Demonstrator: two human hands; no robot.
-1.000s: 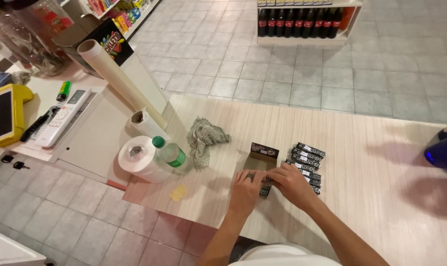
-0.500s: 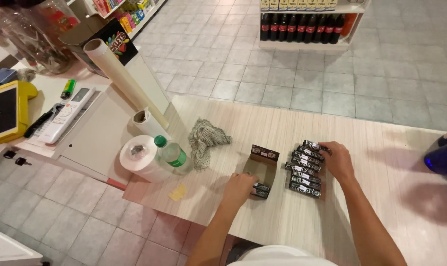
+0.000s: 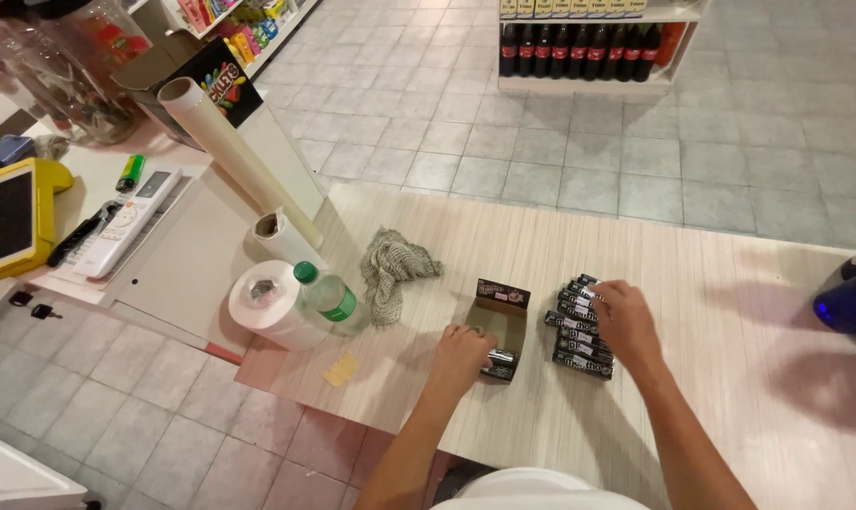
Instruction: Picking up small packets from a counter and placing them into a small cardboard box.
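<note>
Both hands work near the surface's [image 3: 730, 312] front edge: the left hand [image 3: 461, 351] grips the small display box [image 3: 500, 326] to steady it, while the right hand [image 3: 624, 321] lies half-open over the dark candy rolls [image 3: 575, 338] just beside.

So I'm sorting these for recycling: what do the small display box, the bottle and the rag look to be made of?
The small display box looks like thin printed cardboard: folded flap, brown inside. The bottle seems clear plastic with a green cap and label. The rag looks like loosely woven grey cloth, crumpled and limp. The left hand rests at the box.
</note>
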